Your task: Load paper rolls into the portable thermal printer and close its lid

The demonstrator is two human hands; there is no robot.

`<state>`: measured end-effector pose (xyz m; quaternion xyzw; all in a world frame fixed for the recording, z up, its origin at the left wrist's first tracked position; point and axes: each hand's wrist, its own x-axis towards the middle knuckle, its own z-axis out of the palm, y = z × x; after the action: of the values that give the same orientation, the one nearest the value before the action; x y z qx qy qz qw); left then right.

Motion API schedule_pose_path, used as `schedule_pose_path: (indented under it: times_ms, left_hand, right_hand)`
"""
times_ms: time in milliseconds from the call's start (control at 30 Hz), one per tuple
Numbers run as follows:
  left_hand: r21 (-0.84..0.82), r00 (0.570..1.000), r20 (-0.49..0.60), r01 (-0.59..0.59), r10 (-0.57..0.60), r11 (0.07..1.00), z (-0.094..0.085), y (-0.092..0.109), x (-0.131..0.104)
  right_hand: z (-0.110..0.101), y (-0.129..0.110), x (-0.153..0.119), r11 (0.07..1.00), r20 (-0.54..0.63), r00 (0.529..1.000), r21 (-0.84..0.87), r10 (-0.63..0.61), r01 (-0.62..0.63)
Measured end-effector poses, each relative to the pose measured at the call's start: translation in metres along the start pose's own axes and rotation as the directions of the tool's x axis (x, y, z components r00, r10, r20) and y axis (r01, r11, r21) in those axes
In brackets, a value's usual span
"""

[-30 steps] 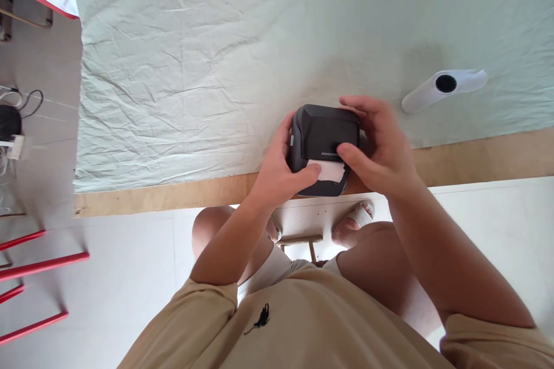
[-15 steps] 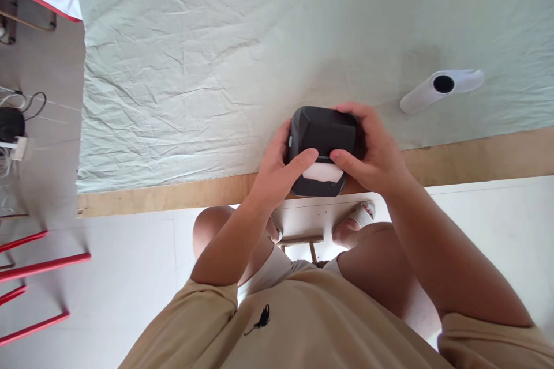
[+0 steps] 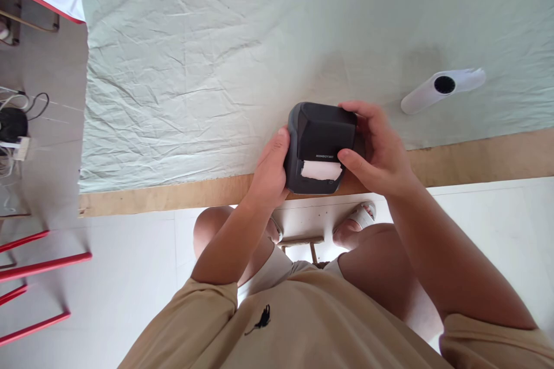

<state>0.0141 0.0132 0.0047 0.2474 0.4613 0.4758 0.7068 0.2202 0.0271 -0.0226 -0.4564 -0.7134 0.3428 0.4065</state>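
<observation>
A black label printer (image 3: pixel 326 132) is held at the near edge of the table, brand lettering on its dark lid. From its front slot a short strip of white label paper (image 3: pixel 321 170) sticks out with a ragged end. My left hand (image 3: pixel 272 168) grips the printer's left side, thumb lying along that side. On the right side, my right hand (image 3: pixel 378 147) is wrapped round it, thumb near the front corner and fingers toward the far edge. The undersides of both hands' grips are hidden.
To the right, a roll of white paper (image 3: pixel 422 95) with a dark round end lies on the pale green cloth (image 3: pixel 186 69). A bare wooden edge (image 3: pixel 164 195) runs along the table front. Red metal bars (image 3: pixel 47 265) and cables (image 3: pixel 12 121) are at the left.
My left thumb has moved off the printer's front to its left side, uncovering the lettering and more of the label paper. The printer has turned slightly.
</observation>
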Motion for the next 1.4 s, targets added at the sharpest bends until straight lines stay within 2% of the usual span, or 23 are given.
schedule_pose_path:
  times_ms: [200,300,467,600,667,700,767,867,967,1067,1167,1233,1333,1400]
  left_hand:
    - [-0.003,1.0,0.003,-0.029,0.029,1.0,-0.002,0.004,-0.001]
    - [-0.008,0.999,-0.02,-0.048,0.048,0.999,-0.002,0.003,-0.001]
    - [-0.021,1.0,-0.022,-0.021,0.021,1.0,0.0,0.002,0.002]
    - [0.046,0.996,0.061,-0.064,0.061,0.997,-0.001,0.001,0.002]
    - [0.072,0.994,0.081,-0.084,0.079,0.994,-0.003,0.001,0.001]
    - [0.082,0.993,0.081,-0.087,0.08,0.993,-0.003,0.0,0.001]
    - [0.1,0.993,0.08,-0.09,0.082,0.991,-0.003,0.001,-0.001]
    - [0.15,0.992,0.102,-0.091,0.076,0.985,-0.003,0.001,-0.002]
    - [0.187,0.992,0.104,-0.083,0.065,0.979,-0.004,0.001,-0.002]
    - [0.213,0.992,0.114,-0.076,0.052,0.974,-0.006,0.002,-0.002]
    - [0.217,0.994,0.103,-0.059,0.037,0.974,-0.006,0.003,-0.003]
    - [0.182,0.998,0.055,-0.053,0.044,0.982,-0.004,0.003,-0.003]
    - [0.094,0.999,-0.002,-0.043,0.043,0.995,0.0,0.002,-0.003]
    - [0.061,0.999,-0.007,-0.041,0.042,0.997,0.002,0.002,-0.003]
  right_hand:
    - [-0.001,0.003,-0.001,0.993,0.014,0.995,0.064,-0.098,0.097]
    - [-0.003,-0.001,0.0,0.991,-0.03,0.991,0.024,-0.13,0.131]
    - [-0.006,-0.02,0.002,0.97,-0.258,0.941,-0.166,-0.219,0.18]
    - [-0.002,-0.034,0.007,0.984,-0.468,0.866,-0.062,-0.176,0.167]
    - [-0.001,-0.038,0.009,0.984,-0.529,0.831,-0.052,-0.17,0.168]
    - [-0.001,-0.039,0.01,0.988,-0.529,0.834,-0.067,-0.155,0.141]
    - [-0.001,-0.042,0.012,0.985,-0.462,0.877,-0.158,-0.134,0.067]
    - [-0.004,-0.045,0.012,0.917,-0.264,0.954,-0.397,-0.139,0.024]
    - [-0.008,-0.047,0.013,0.859,-0.056,0.995,-0.51,-0.079,0.04]
    - [-0.016,-0.051,0.013,0.886,0.095,0.995,-0.458,-0.035,0.075]
    - [-0.027,-0.059,0.012,0.949,0.094,0.995,-0.311,-0.02,0.048]
    - [-0.034,-0.06,0.012,0.989,0.019,1.0,-0.148,0.006,-0.003]
    - [-0.036,-0.045,0.015,0.993,-0.223,0.974,0.117,0.042,-0.016]
    - [-0.033,-0.028,0.017,0.993,-0.332,0.941,0.116,0.07,-0.032]
